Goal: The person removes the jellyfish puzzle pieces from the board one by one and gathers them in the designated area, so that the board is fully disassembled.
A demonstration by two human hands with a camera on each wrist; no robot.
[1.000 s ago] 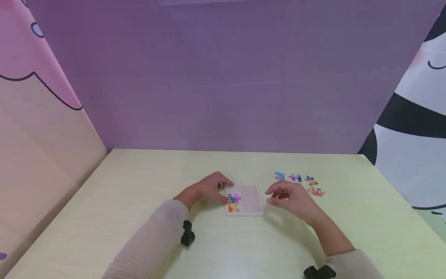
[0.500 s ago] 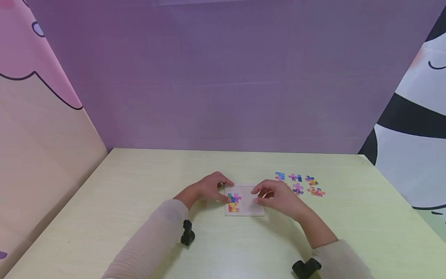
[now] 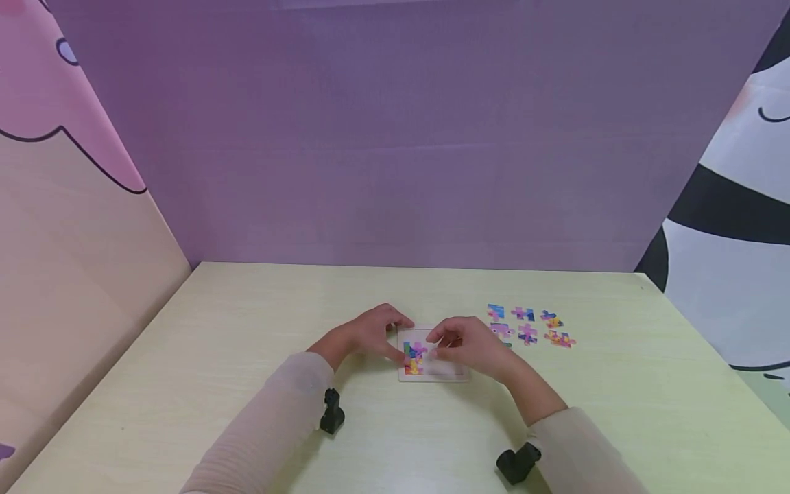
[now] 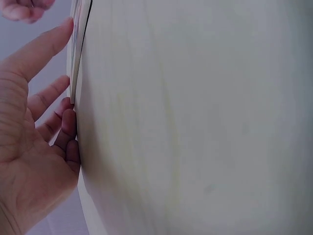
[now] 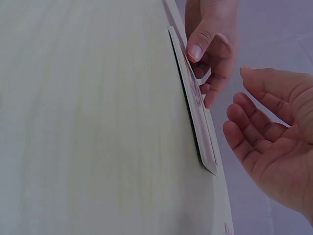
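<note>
Our left hand (image 3: 370,334) rests against the left edge of the puzzle tray (image 3: 453,375), thumb and fingers on its rim. That bracing looks meant to stop the tray sliding on the table (image 3: 247,329). The right-wrist view shows the fingertips (image 5: 196,51) on the tray's edge, lightly curled, nothing pinched between them.

Our right hand (image 3: 469,345) hovers over the tray's middle and right part, fingers loosely bent. Head view hints at something pale under the fingertips, but we cannot tell whether it holds a piece; in the right-wrist view the palm is open and looks empty.

The tray lies flat near the table's centre, between both hands. It is a thin, pale, square board with a raised rim. A few fitted pieces (image 3: 414,357) sit in its left part: blue, pink, yellow. The rest of the recess is bare or covered by our right hand.

Loose pieces (image 3: 527,325) sit in two short rows to the tray's right, well apart from it, within reach of our right hand.
</note>
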